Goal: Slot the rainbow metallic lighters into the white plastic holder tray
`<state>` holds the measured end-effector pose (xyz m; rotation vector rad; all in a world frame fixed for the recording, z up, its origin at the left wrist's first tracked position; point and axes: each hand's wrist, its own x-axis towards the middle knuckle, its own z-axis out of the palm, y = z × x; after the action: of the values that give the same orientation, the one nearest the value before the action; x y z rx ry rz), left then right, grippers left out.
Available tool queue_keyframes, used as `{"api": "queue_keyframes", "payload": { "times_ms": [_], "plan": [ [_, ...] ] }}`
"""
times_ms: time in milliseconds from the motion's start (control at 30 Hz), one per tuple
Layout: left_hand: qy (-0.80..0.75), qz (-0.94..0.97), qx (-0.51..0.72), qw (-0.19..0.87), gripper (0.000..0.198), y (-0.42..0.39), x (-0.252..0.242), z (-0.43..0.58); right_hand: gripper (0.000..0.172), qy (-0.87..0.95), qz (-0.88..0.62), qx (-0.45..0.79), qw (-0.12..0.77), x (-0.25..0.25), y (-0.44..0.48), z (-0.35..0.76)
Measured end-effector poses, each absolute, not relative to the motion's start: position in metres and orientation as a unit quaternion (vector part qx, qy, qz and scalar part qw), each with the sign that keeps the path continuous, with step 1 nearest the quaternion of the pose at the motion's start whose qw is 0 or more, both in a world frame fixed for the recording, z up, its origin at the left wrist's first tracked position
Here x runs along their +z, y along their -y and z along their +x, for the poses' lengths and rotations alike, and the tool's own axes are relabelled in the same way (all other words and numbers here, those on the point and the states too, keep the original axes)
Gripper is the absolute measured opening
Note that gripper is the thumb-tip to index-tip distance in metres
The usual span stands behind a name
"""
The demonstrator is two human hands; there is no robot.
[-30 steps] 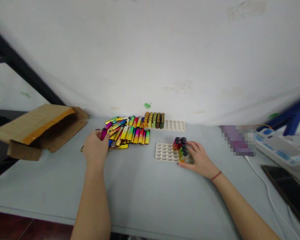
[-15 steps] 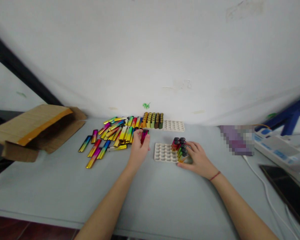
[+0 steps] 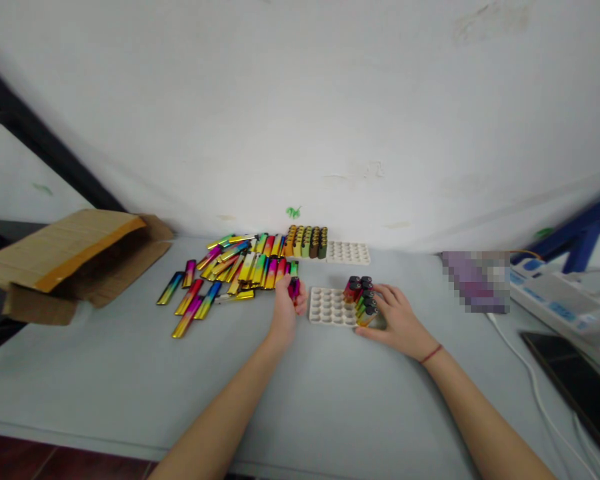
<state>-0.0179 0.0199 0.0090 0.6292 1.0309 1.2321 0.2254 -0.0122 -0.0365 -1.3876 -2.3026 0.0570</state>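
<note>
My left hand [image 3: 286, 310] is closed around a shiny magenta lighter [image 3: 294, 288], held upright just left of a white tray with round holes [image 3: 327, 307]. Several metallic, colour-fading lighters [image 3: 359, 290] with black tops stand in the tray's right-hand columns. My right hand [image 3: 395, 320] curves around the tray's right end, its thumb at the near corner and its fingers against the standing lighters. Exact fingertip contact is partly hidden. Left of and behind my left hand lies a loose pile of shiny multicoloured lighters [image 3: 230, 257].
Against the wall stand a block of upright lighters [image 3: 307, 243] and another white holed tray [image 3: 349, 253]. An open cardboard box [image 3: 75, 257] lies on the left. On the right are a power strip [image 3: 560, 297], a dark phone [image 3: 570, 380], a white cable [image 3: 530, 373] and a blurred-out purple item [image 3: 473, 283].
My left hand has moved right and slightly nearer, away from the pile toward the tray, carrying the magenta lighter. My right hand stays at the tray's right end.
</note>
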Motion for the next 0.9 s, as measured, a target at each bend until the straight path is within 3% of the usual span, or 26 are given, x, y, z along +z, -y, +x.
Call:
{"api": "queue_keyframes", "payload": {
  "times_ms": [267,900],
  "plan": [
    [-0.48,0.229,0.542,0.651,0.038,-0.0206,0.0108,-0.0207,0.064,0.832,-0.503,0.025,0.233,-0.036,0.0122,0.2253],
    [-0.497,0.224,0.543,0.639,0.039,-0.0239,0.0093,-0.0217,0.067,0.831,-0.505,0.03,0.229,-0.0358,0.0113,0.2254]
  ]
}}
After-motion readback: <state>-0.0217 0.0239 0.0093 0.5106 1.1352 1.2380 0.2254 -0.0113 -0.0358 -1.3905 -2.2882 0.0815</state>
